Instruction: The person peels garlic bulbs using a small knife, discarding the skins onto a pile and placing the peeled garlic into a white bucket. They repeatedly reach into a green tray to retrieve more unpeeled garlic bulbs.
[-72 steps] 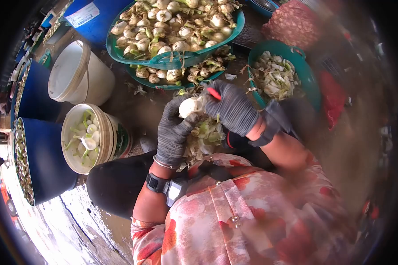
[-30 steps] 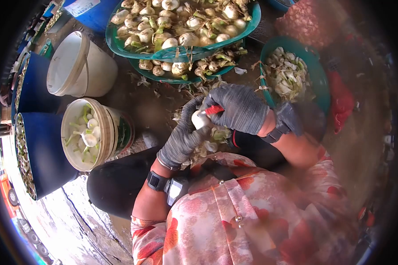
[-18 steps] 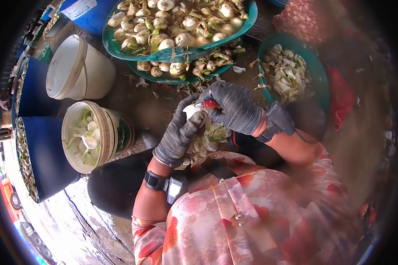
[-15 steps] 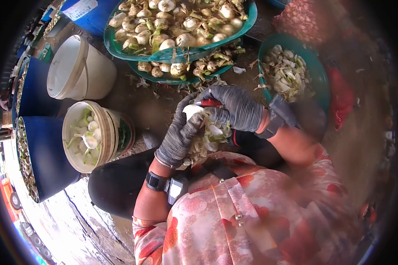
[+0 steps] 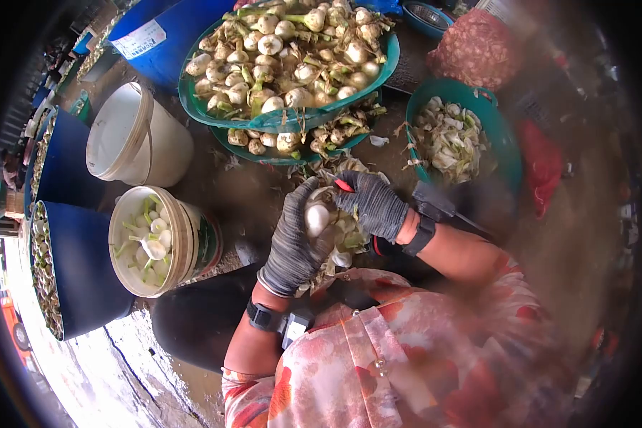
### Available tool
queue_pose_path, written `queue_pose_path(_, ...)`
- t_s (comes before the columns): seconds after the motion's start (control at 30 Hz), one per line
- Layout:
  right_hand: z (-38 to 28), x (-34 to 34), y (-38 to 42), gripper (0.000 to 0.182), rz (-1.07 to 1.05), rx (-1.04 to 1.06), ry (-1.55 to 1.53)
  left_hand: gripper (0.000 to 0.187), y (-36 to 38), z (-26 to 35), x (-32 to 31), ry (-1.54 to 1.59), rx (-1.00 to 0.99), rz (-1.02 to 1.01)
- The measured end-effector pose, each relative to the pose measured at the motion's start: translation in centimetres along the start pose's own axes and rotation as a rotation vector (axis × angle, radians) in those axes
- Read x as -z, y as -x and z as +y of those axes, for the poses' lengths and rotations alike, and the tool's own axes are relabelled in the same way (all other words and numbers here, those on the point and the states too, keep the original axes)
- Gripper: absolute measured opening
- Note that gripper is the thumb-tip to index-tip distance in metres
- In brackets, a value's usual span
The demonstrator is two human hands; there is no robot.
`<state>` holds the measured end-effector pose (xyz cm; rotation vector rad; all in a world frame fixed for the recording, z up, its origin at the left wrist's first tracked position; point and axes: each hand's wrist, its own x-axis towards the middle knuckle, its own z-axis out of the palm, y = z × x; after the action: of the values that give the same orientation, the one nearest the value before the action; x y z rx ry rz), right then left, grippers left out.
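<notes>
My left hand [image 5: 294,239], in a grey glove, holds a smooth white garlic bulb [image 5: 317,219] above my lap. Close to its right, my gloved right hand [image 5: 375,205] is closed around a small tool with a red handle [image 5: 344,185]; the blade cannot be made out. Pale peelings [image 5: 346,239] lie beneath both hands. Beyond them, a green basin [image 5: 314,114] is heaped with untrimmed bulbs in murky water, resting over another basin of bulbs. To the left, a white bucket [image 5: 175,246] contains clean white bulbs with green stems.
An empty white bucket [image 5: 165,153] stands at the left, near blue barrels [image 5: 82,267]. At the right are a green tub [image 5: 503,135] holding peelings, a full mesh sack [image 5: 474,48] and a red bag [image 5: 538,160].
My hands have moved slightly apart, and my left hand has opened up around the bulb, showing more of it. The whole view has shifted a little.
</notes>
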<state>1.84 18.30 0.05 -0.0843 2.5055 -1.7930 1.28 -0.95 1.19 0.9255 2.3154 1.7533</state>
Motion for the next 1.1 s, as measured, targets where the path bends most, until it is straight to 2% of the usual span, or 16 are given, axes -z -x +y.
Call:
queue_pose_path(0.1, -1.2, 0.0, 0.5, 0.021, 0.039, -0.027, 0.045, 0.073, 0.2, 0.7, 0.2, 0.083, 0.019, 0.033)
queue_pose_path(0.17, -3.6, 0.2, 1.2, 0.019, 0.126, 0.219, 0.308, 0.070, 0.3, 0.9, 0.2, 0.664, 0.257, 0.052)
queue_pose_path(0.2, -3.7, 0.2, 1.2, 0.019, 0.127, 0.223, 0.311, 0.064, 0.1, 1.1, 0.9, 0.681, 0.404, -0.051)
queue_pose_path(0.3, -3.6, -0.1, 0.6, 0.017, 0.140, 0.224, 0.280, 0.062, 0.2, 0.4, 0.8, 0.544, 0.367, -0.013)
queue_pose_path(0.37, -4.2, 0.2, -0.3, 0.016, 0.055, 0.018, 0.230, 0.057, -0.3, 0.8, 0.9, 0.460, 0.291, 0.022)
queue_pose_path(0.43, -3.5, 0.3, -1.5, 0.023, -0.096, -0.192, -0.832, 0.058, -0.4, 1.1, 1.1, 0.269, 0.246, 0.084)
queue_pose_path(0.5, 0.2, 0.3, -3.0, 0.023, 0.063, -0.229, -0.629, 0.065, 0.0, 1.0, 1.5, 0.584, 0.309, 0.191)
queue_pose_path(0.57, 1.6, 2.4, -3.2, 0.028, -0.209, -0.214, 0.022, 0.063, 0.1, -1.4, 1.9, 1.133, 0.337, 0.346)
queue_pose_path(0.6, 0.6, 2.8, -3.1, 0.028, -0.210, -0.214, 0.025, 0.056, 0.0, -1.4, 2.7, 1.300, 0.420, 0.427)
queue_pose_path(0.67, -2.9, 3.6, -2.8, 0.033, -0.499, -0.102, 0.994, 0.047, -0.1, -2.1, 4.1, 1.454, 0.427, 0.525)
queue_pose_path(0.7, -3.1, 4.4, -3.5, 0.033, -0.499, -0.100, 0.998, 0.045, -0.1, -2.1, 4.5, 1.540, 0.442, 0.565)
queue_pose_path(0.83, -6.3, 8.3, -10.3, 0.050, 0.041, -0.040, 0.771, 0.041, -0.4, -3.8, 4.5, 1.463, 0.462, 0.555)
queue_pose_path(0.9, -8.0, 9.5, -15.5, 0.055, 0.145, -0.249, 0.919, 0.039, -0.4, -4.7, 4.0, 1.529, 0.472, 0.519)
queue_pose_path(0.97, -1.1, 11.8, -23.2, 0.059, 0.143, 0.080, 0.963, 0.037, -0.7, -4.6, 3.8, 1.521, 0.523, 0.562)
queue_pose_path(1.03, -0.8, 10.3, -27.3, 0.060, 0.090, -0.173, 0.928, 0.039, -1.1, -4.4, 4.0, 1.582, 0.449, 0.500)
queue_pose_path(1.1, 3.7, 8.5, -29.5, 0.066, 0.123, -0.047, 0.989, 0.038, -1.5, -4.6, 4.2, 1.579, 0.393, 0.480)
